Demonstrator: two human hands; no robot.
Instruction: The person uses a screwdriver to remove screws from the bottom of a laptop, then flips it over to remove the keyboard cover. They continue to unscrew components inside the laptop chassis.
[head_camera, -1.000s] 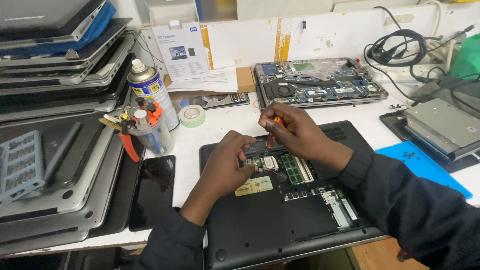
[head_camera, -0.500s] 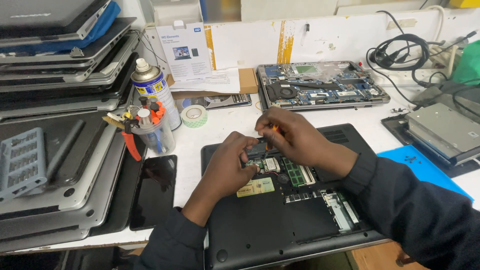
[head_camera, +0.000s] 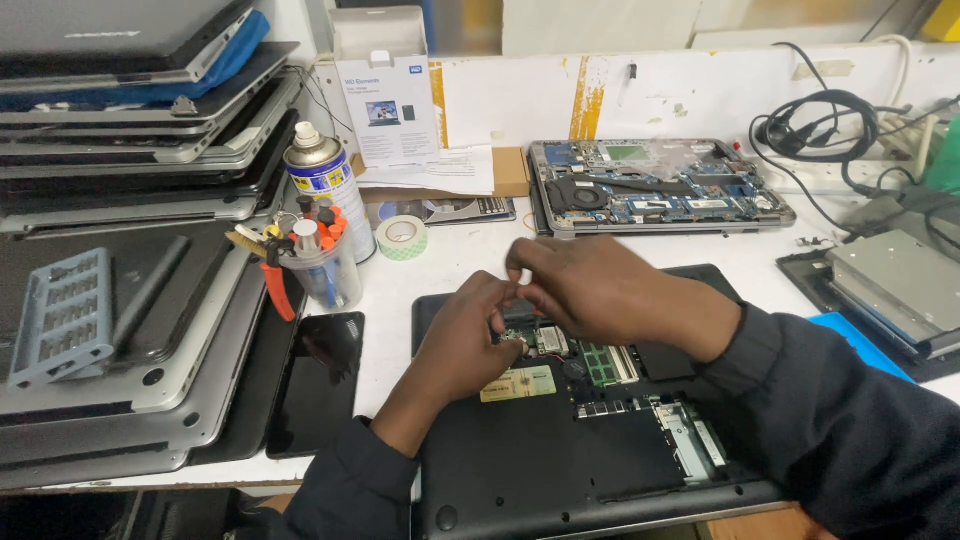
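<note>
The black laptop (head_camera: 560, 450) lies upside down in front of me at the near edge of the white table (head_camera: 470, 245), its bottom cover off over the middle so the green memory stick (head_camera: 600, 362), a small card (head_camera: 548, 340) and a pale label (head_camera: 518, 384) show. My left hand (head_camera: 462, 340) rests on the open bay, fingers curled, the tips pinched together with something small and shiny at them, too small to make out. My right hand (head_camera: 590, 290) hovers just above and across it, thumb and forefinger closed toward my left fingertips; whether it grips anything I cannot tell, as the fingers blur. Both hands meet over the card, near the laptop's far edge. Just left of the laptop a dark phone (head_camera: 318, 380) lies flat, screen up. Beyond it stands a clear cup (head_camera: 322, 265) full of tools with orange and red handles, and behind that a spray can (head_camera: 322, 190) and a roll of tape (head_camera: 402, 237). Further back a second laptop (head_camera: 655, 188) lies opened, board and fan exposed, beside a white box (head_camera: 385, 105) leaning on the wall. A stack of closed laptops (head_camera: 130, 150) fills my left side. To my right sit a silver drive (head_camera: 890, 285), a blue mat (head_camera: 850, 335) and coiled black cables (head_camera: 820, 125).
</note>
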